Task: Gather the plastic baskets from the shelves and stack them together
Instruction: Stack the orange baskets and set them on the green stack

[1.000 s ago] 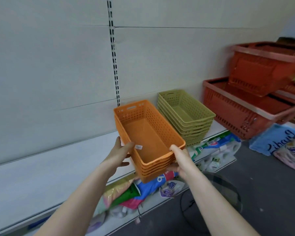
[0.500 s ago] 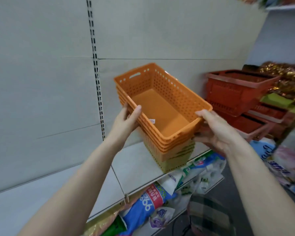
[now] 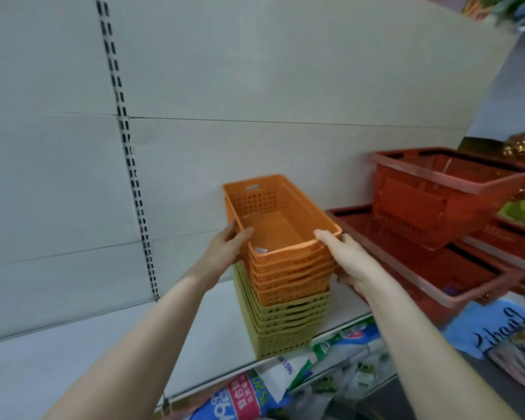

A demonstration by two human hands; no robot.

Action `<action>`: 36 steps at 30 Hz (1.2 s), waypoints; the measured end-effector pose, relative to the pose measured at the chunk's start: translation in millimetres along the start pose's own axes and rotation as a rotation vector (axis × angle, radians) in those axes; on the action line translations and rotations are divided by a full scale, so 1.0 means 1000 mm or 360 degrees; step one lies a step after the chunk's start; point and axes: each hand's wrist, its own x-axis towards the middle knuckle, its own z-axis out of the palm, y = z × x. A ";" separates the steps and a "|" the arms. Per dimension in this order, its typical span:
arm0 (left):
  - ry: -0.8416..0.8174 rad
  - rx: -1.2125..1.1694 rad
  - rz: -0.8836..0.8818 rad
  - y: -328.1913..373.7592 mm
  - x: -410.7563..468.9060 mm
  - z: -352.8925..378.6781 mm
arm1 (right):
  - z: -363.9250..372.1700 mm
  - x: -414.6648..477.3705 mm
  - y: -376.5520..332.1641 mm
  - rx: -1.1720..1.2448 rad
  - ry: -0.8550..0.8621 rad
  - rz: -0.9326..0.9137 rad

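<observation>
A nested stack of several orange perforated plastic baskets (image 3: 285, 237) sits inside the top of a stack of olive-green baskets (image 3: 282, 325) on the white shelf (image 3: 73, 359). My left hand (image 3: 225, 250) grips the orange stack's left rim near its front corner. Over the right front corner my right hand (image 3: 346, 259) holds the rim, thumb on top and fingers down the side. A small white label lies inside the top orange basket.
Large red shopping baskets (image 3: 437, 201) are piled to the right on the same shelf, close to my right hand. Packaged goods (image 3: 255, 395) fill the lower shelf. A slotted upright (image 3: 128, 147) runs down the grey back panel.
Both hands carried the orange stack up off the shelf, moved it right and lowered it into the olive-green stack. The view has shifted right with them.
</observation>
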 end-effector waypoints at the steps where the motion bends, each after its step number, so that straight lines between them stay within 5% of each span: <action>1: 0.0003 0.0051 0.0012 -0.002 0.001 0.005 | -0.005 0.009 0.005 -0.0102 0.0047 0.0010; 4: 0.0072 0.0151 -0.0028 -0.012 0.006 0.020 | -0.017 0.022 0.020 -0.0121 0.0013 0.0199; 7: 0.0178 0.0151 -0.0040 -0.023 0.002 0.030 | -0.010 0.024 0.034 0.0262 -0.0073 0.0267; 10: 0.0244 0.0114 0.0004 -0.030 -0.007 0.028 | 0.020 0.015 0.048 0.0480 0.0130 0.0175; 16: 0.0127 0.0255 0.0083 -0.038 -0.009 0.011 | 0.025 0.024 0.046 0.0368 0.0262 0.0079; 22: 0.0579 0.0398 0.0316 -0.054 -0.008 -0.003 | -0.016 0.054 0.041 0.0056 -0.0063 0.0024; 26: 0.0865 0.0924 0.0544 -0.058 -0.012 -0.020 | -0.021 0.092 0.046 0.0060 -0.0158 -0.0090; 31: 0.0818 0.1812 0.0951 -0.066 -0.010 -0.036 | 0.004 0.066 0.044 0.0304 0.0084 -0.0119; 36: 0.0881 0.2003 0.1007 -0.063 -0.005 -0.040 | 0.033 0.037 0.045 0.0051 0.0077 -0.0352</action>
